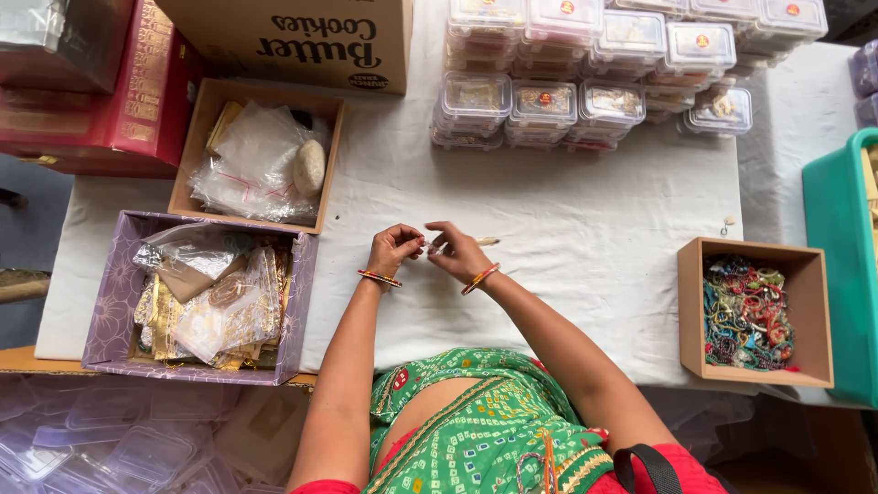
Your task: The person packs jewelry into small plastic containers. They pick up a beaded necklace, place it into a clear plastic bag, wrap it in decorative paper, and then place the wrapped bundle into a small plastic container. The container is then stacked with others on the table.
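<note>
Pinching small thread piece (485,241) mid-frame between left hand (393,249) and right hand (460,253), both clenched for fine work; bead-bracelet box (755,311) right, packet boxes (197,293) left, within reach.

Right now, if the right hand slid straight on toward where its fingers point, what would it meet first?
The right hand points toward the left hand, close beside it, so it would likely meet that first; beyond lies bare white cloth, then the purple box. Depth is hard to judge.
</note>
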